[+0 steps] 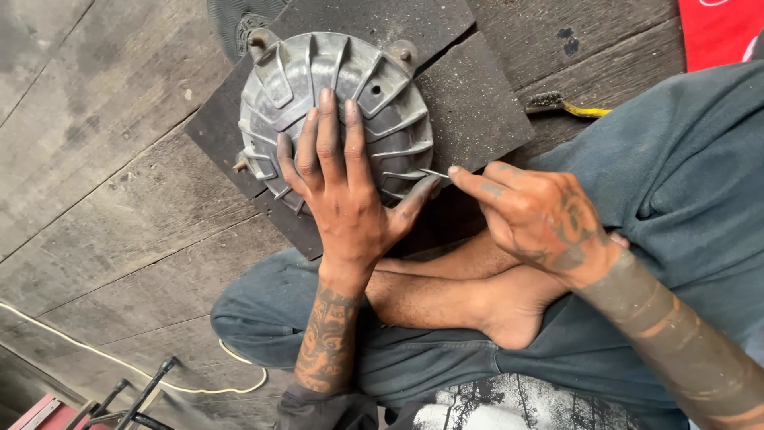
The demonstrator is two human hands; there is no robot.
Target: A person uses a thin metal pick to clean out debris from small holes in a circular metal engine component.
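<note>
A round grey finned metal cover (382, 87) lies on dark square mats (469, 95) on the wooden floor. My left hand (338, 183) lies flat on the cover, fingers spread, pressing down on it. My right hand (537, 219) pinches a thin metal pick (434, 173) between thumb and forefinger. The tip of the pick touches the cover's right edge, close to my left thumb. I sit cross-legged, my bare feet (446, 299) just below the cover.
A small wire brush with a yellow handle (567, 104) lies on the planks at the upper right. A red sheet (716, 28) is in the top right corner. A white cord (119, 362) and dark metal tools (135, 398) lie at the lower left.
</note>
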